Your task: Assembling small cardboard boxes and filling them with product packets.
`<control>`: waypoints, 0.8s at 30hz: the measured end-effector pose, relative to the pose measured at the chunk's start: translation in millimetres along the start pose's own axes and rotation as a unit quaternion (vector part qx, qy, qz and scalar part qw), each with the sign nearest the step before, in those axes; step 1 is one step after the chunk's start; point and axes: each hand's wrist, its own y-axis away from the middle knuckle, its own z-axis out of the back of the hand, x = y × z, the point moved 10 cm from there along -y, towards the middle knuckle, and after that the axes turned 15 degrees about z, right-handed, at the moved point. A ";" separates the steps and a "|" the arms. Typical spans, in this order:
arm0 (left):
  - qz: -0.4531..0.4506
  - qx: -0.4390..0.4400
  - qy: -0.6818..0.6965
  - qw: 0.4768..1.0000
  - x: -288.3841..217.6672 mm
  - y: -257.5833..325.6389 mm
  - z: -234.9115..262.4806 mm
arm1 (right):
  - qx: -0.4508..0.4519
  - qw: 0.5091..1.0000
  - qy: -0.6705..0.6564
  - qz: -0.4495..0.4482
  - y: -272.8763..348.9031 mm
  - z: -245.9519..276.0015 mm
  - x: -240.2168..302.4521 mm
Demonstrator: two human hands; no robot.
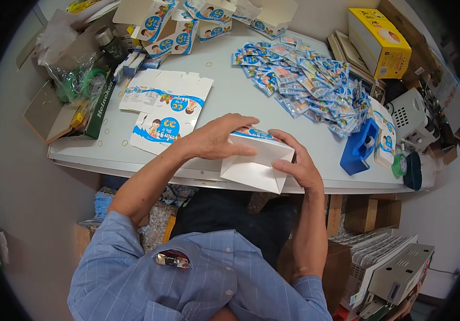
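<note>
A small white folding carton with a blue printed panel is held at the table's front edge, its open white inside turned toward me. My left hand is at its left end, fingers reaching along the printed far side and thumb by the near rim. Around the right end, my right hand grips the wall, with the thumb inside and the fingers outside. Flat printed carton blanks lie stacked left of my hands. Beyond the carton, to the right, is a large heap of small blue-and-white sachets.
Several opened cartons are piled at the far edge. A blue tape dispenser and green tape roll stand at the right. A yellow box sits far right; a cardboard box with clutter is at the left.
</note>
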 end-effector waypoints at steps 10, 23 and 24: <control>-0.008 -0.415 0.229 0.880 57.5 79.6 132.7 | -0.143 0.830 0.426 0.331 -42.9 44.5 179.0; 0.315 -0.555 -0.066 0.767 204.7 137.1 158.1 | -0.160 0.670 0.617 0.381 -159.5 61.5 99.2; 0.315 -0.558 -0.087 0.763 206.4 134.3 162.7 | -0.148 0.726 0.561 0.369 -150.5 42.5 71.6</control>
